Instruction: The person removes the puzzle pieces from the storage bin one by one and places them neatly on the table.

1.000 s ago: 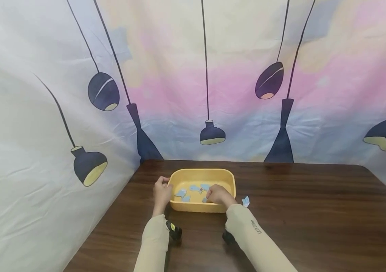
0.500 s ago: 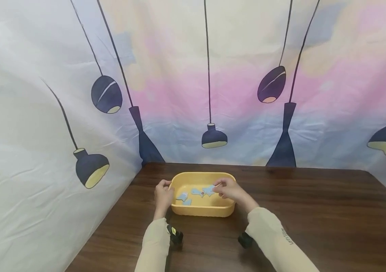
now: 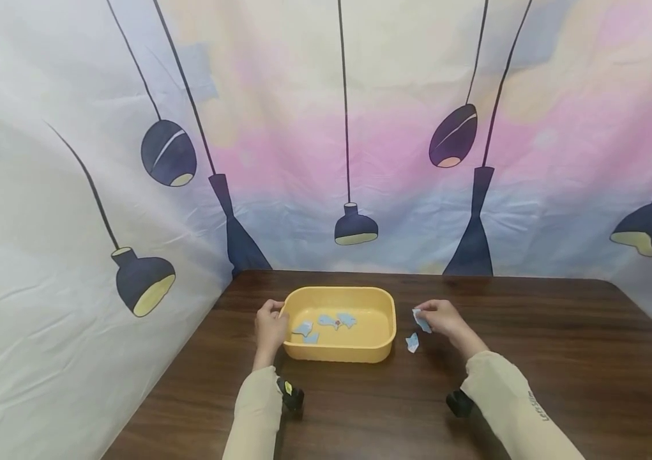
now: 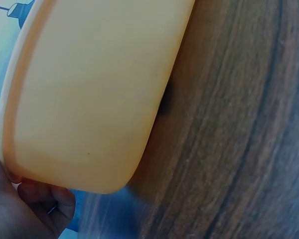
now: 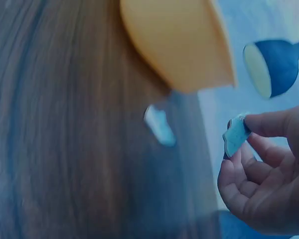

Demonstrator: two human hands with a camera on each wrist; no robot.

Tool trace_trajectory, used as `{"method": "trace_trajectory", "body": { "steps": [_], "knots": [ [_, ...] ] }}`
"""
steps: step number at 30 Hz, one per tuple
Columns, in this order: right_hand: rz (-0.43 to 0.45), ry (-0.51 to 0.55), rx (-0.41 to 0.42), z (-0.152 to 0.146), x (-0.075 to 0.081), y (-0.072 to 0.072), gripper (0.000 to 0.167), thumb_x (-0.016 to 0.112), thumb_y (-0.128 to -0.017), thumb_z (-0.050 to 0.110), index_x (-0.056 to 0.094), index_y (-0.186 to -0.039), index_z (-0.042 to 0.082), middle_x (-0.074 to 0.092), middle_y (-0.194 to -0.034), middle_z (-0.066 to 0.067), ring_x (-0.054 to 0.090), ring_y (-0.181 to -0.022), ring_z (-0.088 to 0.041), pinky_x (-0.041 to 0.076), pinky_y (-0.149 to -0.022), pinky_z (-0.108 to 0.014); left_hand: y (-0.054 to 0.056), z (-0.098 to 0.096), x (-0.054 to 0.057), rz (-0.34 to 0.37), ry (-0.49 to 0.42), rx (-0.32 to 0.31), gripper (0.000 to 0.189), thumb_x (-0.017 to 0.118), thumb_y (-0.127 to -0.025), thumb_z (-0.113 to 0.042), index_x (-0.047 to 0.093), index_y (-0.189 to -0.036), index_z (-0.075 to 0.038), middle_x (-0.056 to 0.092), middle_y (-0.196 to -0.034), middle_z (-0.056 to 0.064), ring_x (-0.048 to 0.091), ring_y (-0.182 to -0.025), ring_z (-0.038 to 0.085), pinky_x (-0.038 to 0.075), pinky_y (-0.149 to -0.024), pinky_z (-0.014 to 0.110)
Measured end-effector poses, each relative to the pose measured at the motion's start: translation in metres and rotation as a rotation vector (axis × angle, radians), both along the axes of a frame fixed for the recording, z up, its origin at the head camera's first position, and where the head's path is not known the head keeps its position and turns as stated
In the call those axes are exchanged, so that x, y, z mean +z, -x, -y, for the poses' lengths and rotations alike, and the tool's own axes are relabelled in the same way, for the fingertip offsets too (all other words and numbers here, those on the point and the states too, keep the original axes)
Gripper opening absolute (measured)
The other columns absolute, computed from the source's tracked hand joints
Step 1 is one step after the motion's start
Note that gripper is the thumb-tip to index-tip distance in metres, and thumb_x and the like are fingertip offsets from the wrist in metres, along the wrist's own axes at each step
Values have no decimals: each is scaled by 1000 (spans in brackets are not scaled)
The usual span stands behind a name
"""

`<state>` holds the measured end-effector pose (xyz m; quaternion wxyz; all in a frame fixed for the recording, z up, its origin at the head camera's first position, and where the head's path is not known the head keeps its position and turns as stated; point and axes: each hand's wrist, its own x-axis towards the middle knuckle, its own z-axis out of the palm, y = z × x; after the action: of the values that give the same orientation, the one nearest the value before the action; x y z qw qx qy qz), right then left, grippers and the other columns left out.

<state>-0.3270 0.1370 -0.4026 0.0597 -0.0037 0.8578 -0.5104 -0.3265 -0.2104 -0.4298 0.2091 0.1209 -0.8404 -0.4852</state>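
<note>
One pastel cloth printed with dark pendant lamps hangs behind a brown wood-grain bench. On that stands a yellow, round-cornered rectangular tub. The left hand grips the tub's left end, fingers curled at the rim. Just right of the tub, the right hand pinches an irregular pale-blue piece between thumb and fingers, above the bench. Four similar flat pieces lie inside the tub, towards its left and middle; one loose piece lies on the bench, near the held one.
</note>
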Motion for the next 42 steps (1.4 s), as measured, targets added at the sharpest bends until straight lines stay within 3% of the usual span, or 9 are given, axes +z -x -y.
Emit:
{"method": "trace_trajectory", "body": {
  "steps": [4,9,13,18,23,28,33,38,42],
  "knots": [
    [47,-12,-27,-9,-8,1,28,54,-94,6,60,-113,-13,63,-104,-25,60,-83,-20,52,-67,-29,-1,-1,2,-3,-26,-8,27,56,-85,-6,66,-110,-1,66,-72,16,50,-55,10,38,-54,25],
    [83,2,-35,-14,-18,1,22,57,-90,-4,61,-107,-16,63,-99,-24,62,-83,-19,57,-76,-38,-1,-2,3,5,-27,-18,27,56,-86,-6,66,-111,-2,68,-77,21,50,-54,10,39,-54,25],
    [68,-16,-37,-18,-24,0,19,61,-86,-7,61,-102,-15,63,-95,-22,62,-82,-20,58,-76,-38,0,-1,1,-3,-26,-17,27,56,-85,-5,66,-111,-2,68,-76,20,50,-54,10,38,-54,25],
    [17,-87,-33,-20,-22,0,20,63,-84,-2,63,-102,-12,63,-90,-18,59,-77,-20,52,-68,-32,1,1,0,-7,-19,-19,26,57,-85,-6,66,-110,-1,58,-60,3,48,-53,10,37,-52,25],
    [-74,-93,-21,-11,-11,0,25,60,-90,6,63,-110,-10,66,-103,-23,64,-89,-27,51,-73,-33,1,2,0,-2,-26,-15,27,57,-85,-6,66,-109,-2,56,-59,-1,48,-52,9,37,-53,25],
    [-186,30,-11,20,8,-1,28,57,-95,12,62,-114,-8,67,-101,-23,65,-87,-26,53,-73,-32,4,-1,-1,-22,-45,-30,26,56,-85,-4,66,-108,0,59,-62,5,47,-52,10,38,-52,24],
    [-276,90,56,73,19,-1,23,59,-94,11,66,-109,-4,67,-104,-21,66,-89,-30,55,-76,-34,8,-3,-2,-35,-48,-43,27,56,-84,-5,66,-108,-1,54,-57,-2,47,-51,9,37,-52,24],
    [-289,72,201,127,4,-3,17,62,-91,8,67,-103,-3,68,-101,-18,65,-87,-24,54,-73,-31,5,0,-2,-43,-46,-15,27,57,-83,-5,66,-107,0,54,-56,-1,46,-49,10,36,-50,25],
    [-220,9,315,150,-10,-4,14,64,-89,5,66,-99,-3,66,-94,-15,61,-82,-19,51,-70,-29,2,-1,-2,-37,-45,-23,26,57,-83,-4,66,-108,-1,55,-56,0,45,-49,9,36,-50,24]
  ]
}}
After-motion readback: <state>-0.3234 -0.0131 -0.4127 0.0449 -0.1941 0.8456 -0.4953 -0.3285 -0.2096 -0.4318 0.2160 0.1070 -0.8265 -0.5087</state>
